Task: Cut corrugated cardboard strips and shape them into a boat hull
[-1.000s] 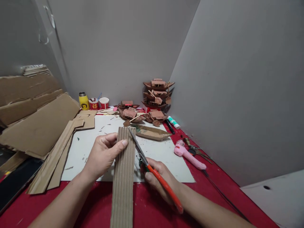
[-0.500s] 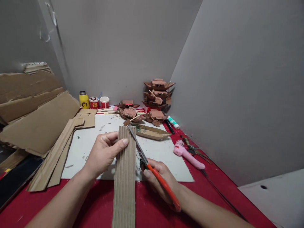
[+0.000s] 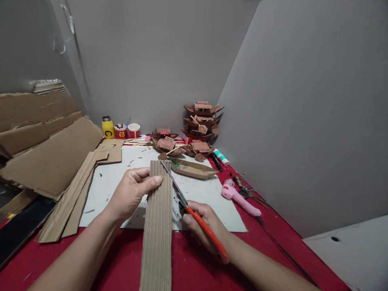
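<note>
A long strip of corrugated cardboard (image 3: 157,238), ridges running lengthwise, stands out toward me over the table. My left hand (image 3: 131,192) pinches it near its far end, thumb on the ridged face and fingers behind. In my right hand (image 3: 206,222) is a pair of scissors (image 3: 200,224) with orange handles. Its blades slant up and left across the strip's right edge, the tip near the top end. The lower blade is hidden behind the cardboard. Just beyond lies an unpainted cardboard boat hull (image 3: 195,169).
Brown model boats (image 3: 201,117) are stacked at the back, with others beside them. Cardboard sheets (image 3: 51,157) lean at left. A pink corded tool (image 3: 241,202) lies right. A yellow bottle (image 3: 108,127) and paper cups (image 3: 133,130) stand behind the white sheet (image 3: 106,182).
The strip and my left hand have shifted very slightly left. The scissors have moved a little left too, their tip now farther over the strip's top end.
</note>
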Available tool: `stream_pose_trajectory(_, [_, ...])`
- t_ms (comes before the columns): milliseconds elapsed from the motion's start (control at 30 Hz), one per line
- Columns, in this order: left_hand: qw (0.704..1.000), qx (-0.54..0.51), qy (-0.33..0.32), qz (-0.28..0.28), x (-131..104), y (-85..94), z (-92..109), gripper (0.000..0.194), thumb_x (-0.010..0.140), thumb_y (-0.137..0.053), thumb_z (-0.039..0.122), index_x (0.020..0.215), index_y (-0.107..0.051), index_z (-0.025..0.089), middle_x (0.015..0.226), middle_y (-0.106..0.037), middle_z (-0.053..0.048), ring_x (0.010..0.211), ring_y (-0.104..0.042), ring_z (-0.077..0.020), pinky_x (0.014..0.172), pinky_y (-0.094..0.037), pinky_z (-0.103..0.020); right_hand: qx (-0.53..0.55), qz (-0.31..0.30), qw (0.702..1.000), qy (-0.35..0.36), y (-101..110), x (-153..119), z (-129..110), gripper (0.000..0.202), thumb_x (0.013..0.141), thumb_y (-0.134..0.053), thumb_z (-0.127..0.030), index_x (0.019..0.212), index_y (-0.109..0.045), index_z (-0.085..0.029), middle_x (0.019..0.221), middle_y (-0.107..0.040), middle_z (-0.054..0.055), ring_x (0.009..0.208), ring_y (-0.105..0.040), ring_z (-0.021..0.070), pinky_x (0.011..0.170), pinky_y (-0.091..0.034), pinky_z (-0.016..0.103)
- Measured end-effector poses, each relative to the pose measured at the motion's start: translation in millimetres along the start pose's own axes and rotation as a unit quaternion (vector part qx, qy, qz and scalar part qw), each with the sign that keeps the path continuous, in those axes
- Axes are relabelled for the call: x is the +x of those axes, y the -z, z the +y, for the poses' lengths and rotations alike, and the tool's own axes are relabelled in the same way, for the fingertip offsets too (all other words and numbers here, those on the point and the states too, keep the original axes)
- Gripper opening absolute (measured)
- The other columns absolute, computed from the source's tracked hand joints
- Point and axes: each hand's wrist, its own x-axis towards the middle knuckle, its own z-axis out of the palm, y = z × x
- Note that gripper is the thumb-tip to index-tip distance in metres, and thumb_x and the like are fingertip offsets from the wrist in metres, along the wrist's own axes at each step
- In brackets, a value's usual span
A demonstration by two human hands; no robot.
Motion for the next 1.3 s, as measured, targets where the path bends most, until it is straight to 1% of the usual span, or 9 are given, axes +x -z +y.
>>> stream_pose_trajectory(233, [0.999,-0.020,0.027,-0.043,1,0.1,-2,0.014,0.076,-0.068,0.028,0.080,-0.072,0.016,0.063,-0.064,0.001,0.055,-0.054,-0.0087,0.055,-0.041,-0.019,-0.008,-0.010,1.000,0.006,2,1,-2,0.039,0.090,-0.041,-0.053,0.072,-0.041,-0.018,0.063,-0.031,-0.004,0.056,-0.027,0.0092,0.049,-0.026,0.022])
stream_pose_trajectory(467, [0.994,0.002,0.080,-0.068,-1,16.1,11,0.015,0.072,-0.071,0.029,0.074,-0.069,0.014,0.061,-0.062,0.000,0.050,-0.051,-0.0080,0.047,-0.037,-0.018,-0.006,0.012,1.000,0.004,0,0,-6,0.042,0.087,-0.047,-0.052,0.064,-0.038,-0.018,0.057,-0.029,-0.006,0.050,-0.025,0.0069,0.045,-0.024,0.021])
stream_pose_trajectory(633, [0.984,0.006,0.160,-0.082,-1,23.8,17,0.014,0.067,-0.072,0.027,0.069,-0.069,0.013,0.057,-0.063,-0.001,0.045,-0.052,-0.0085,0.045,-0.036,-0.018,0.113,0.055,0.990,-0.069,5,3,2,0.038,0.081,-0.057,-0.052,0.070,-0.042,-0.019,0.048,-0.037,-0.008,0.037,-0.033,0.0056,0.036,-0.026,0.019])
stream_pose_trajectory(767, [0.952,0.045,0.226,-0.202,0,11.7,2,0.013,0.067,-0.070,0.024,0.064,-0.069,0.012,0.054,-0.059,-0.001,0.043,-0.046,-0.0064,0.043,-0.030,-0.018,0.202,0.065,0.974,-0.082,7,11,5,0.038,0.078,-0.061,-0.052,0.071,-0.049,-0.016,0.052,-0.049,-0.005,0.039,-0.046,0.0076,0.038,-0.037,0.019])
stream_pose_trajectory(867, [0.924,0.060,0.255,-0.277,-1,-3.4,-14,0.011,0.068,-0.068,0.021,0.061,-0.068,0.013,0.049,-0.052,0.003,0.041,-0.039,-0.0050,0.042,-0.026,-0.018,0.234,0.041,0.965,-0.113,6,14,1,0.039,0.073,-0.065,-0.052,0.072,-0.051,-0.016,0.050,-0.050,-0.005,0.039,-0.046,0.0069,0.036,-0.037,0.017])
stream_pose_trajectory(1000, [0.911,0.046,0.280,-0.300,-2,-13.7,-23,0.008,0.067,-0.071,0.022,0.065,-0.070,0.014,0.051,-0.055,0.003,0.044,-0.041,-0.0060,0.044,-0.029,-0.019,0.239,-0.023,0.961,-0.135,6,11,-6,0.032,0.071,-0.069,-0.043,0.076,-0.054,-0.015,0.046,-0.050,-0.006,0.036,-0.045,0.0061,0.035,-0.036,0.015])
stream_pose_trajectory(1100, [0.925,0.015,0.264,-0.274,2,-8.7,-22,0.017,0.069,-0.071,0.030,0.066,-0.072,0.013,0.056,-0.062,0.000,0.047,-0.048,-0.0079,0.049,-0.036,-0.020,0.241,-0.044,0.960,-0.138,7,9,-7,0.030,0.073,-0.066,-0.041,0.078,-0.055,-0.014,0.043,-0.050,-0.006,0.035,-0.045,0.0063,0.036,-0.037,0.015])
stream_pose_trajectory(1167, [0.944,0.001,0.228,-0.239,7,-2.0,-23,0.025,0.070,-0.070,0.037,0.065,-0.072,0.013,0.059,-0.065,-0.003,0.050,-0.053,-0.0102,0.052,-0.040,-0.021,0.244,0.026,0.961,-0.124,9,10,-6,0.032,0.073,-0.067,-0.042,0.081,-0.053,-0.015,0.044,-0.050,-0.006,0.035,-0.047,0.0074,0.036,-0.039,0.016])
stream_pose_trajectory(1300, [0.976,-0.020,0.166,-0.139,12,1.5,-29,0.027,0.072,-0.069,0.038,0.078,-0.072,0.012,0.063,-0.067,-0.006,0.050,-0.055,-0.0108,0.048,-0.044,-0.020,0.178,0.293,0.938,-0.052,15,17,-6,0.035,0.071,-0.068,-0.045,0.083,-0.049,-0.018,0.060,-0.054,-0.004,0.043,-0.056,0.0105,0.041,-0.047,0.020])
